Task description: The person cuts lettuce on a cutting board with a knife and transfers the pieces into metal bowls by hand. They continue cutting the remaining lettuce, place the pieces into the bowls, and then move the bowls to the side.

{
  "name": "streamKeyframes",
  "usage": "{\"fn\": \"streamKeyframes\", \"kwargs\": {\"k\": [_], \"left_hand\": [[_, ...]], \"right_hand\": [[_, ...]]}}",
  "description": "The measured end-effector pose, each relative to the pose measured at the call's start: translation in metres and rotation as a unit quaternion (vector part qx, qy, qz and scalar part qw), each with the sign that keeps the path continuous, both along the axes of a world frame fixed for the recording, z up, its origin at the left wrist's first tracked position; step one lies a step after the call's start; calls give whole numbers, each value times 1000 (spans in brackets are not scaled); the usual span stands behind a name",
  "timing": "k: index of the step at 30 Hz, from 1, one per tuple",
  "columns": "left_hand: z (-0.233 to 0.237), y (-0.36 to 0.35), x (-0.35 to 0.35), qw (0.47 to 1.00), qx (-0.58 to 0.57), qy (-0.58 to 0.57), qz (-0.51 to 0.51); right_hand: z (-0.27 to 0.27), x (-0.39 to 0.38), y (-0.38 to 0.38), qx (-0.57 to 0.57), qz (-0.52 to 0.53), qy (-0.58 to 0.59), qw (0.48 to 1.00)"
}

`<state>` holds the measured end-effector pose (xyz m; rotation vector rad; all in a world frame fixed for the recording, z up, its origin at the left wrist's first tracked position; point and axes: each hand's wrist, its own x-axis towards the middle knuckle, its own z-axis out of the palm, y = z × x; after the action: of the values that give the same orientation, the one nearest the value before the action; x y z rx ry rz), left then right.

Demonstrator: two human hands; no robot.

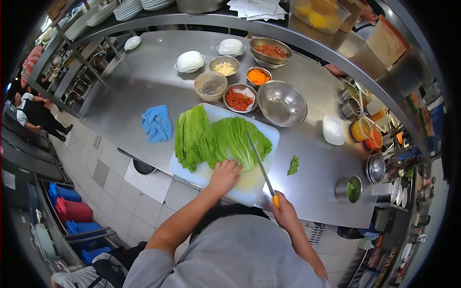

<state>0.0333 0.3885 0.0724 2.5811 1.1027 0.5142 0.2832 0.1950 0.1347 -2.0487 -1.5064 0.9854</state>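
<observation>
Green leafy lettuce lies in two piles side by side on a white cutting board. My left hand rests on the lower edge of the right-hand pile, its fingers bent against the leaves. In my right hand is a knife with a yellow handle, held at the board's lower right corner. The blade points up and to the left, with its tip over the right-hand pile. A small torn leaf lies on the steel table to the right of the board.
Behind the board stand an empty steel bowl and bowls of shredded red food and orange slices. A blue cloth lies left, a white dish right. One person stands far left.
</observation>
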Motion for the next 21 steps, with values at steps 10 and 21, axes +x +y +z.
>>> {"fn": "streamKeyframes", "kwargs": {"k": [10,21], "left_hand": [[-4,4,1,1000,-20,-9,15],[0,10,6,999,-39,6,16]], "right_hand": [[-27,-16,-15,68,33,7,997],[-70,-7,-43,-79,54,-54,994]]}}
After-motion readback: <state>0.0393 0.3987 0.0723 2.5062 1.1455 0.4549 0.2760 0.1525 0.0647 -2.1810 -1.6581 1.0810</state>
